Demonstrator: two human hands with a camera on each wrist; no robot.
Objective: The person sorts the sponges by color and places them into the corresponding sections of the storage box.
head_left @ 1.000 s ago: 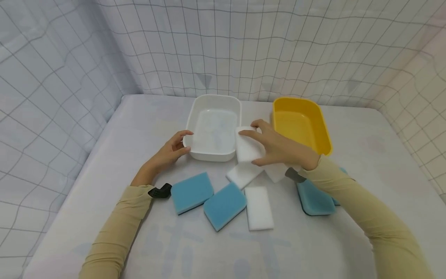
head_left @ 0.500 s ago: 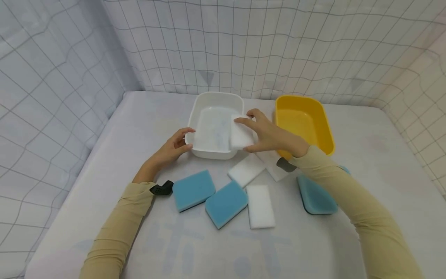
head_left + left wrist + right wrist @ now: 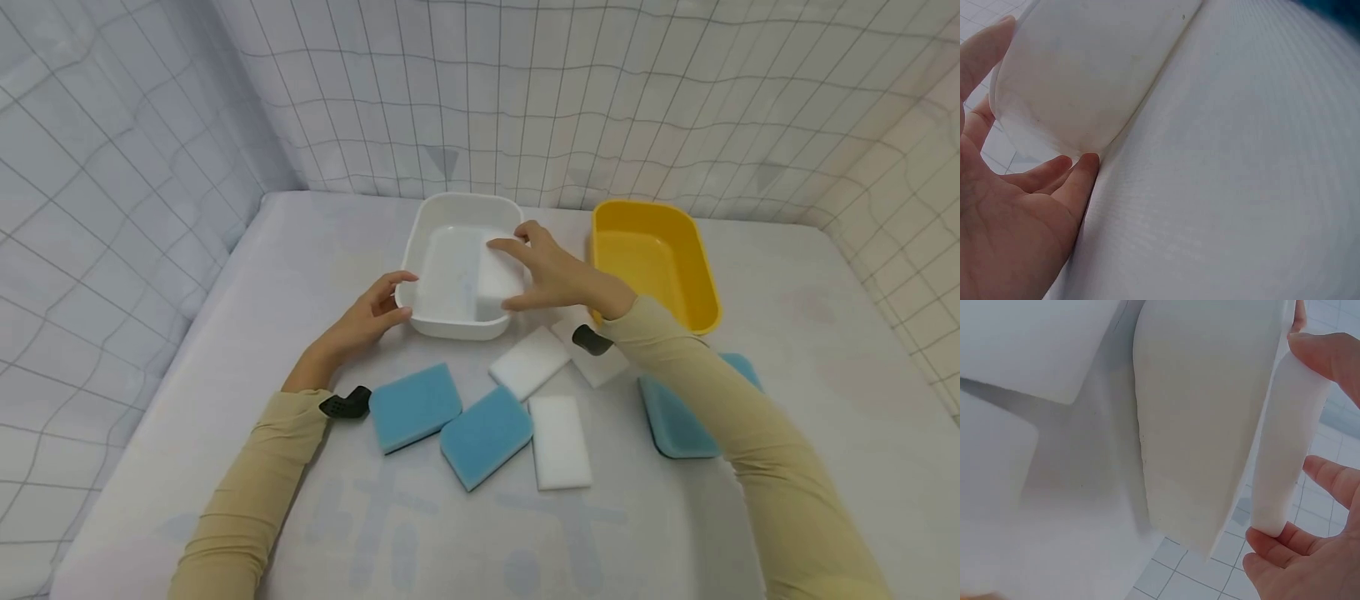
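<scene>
Near the table's (image 3: 465, 542) far edge stood a white tub (image 3: 447, 275) — the left hand (image 3: 367, 321) had its near-left corner in its grip. The right hand's (image 3: 557, 273) grip pinched a white sponge (image 3: 497, 273) — just above the tub's right side.

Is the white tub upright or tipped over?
The white tub is upright: the head view looks into its open top, and the left wrist view shows its base against the table.

Diffuse light, bluish at the head view's left, faintly shadows the table (image 3: 795, 292); both wrist views look hazy.
</scene>
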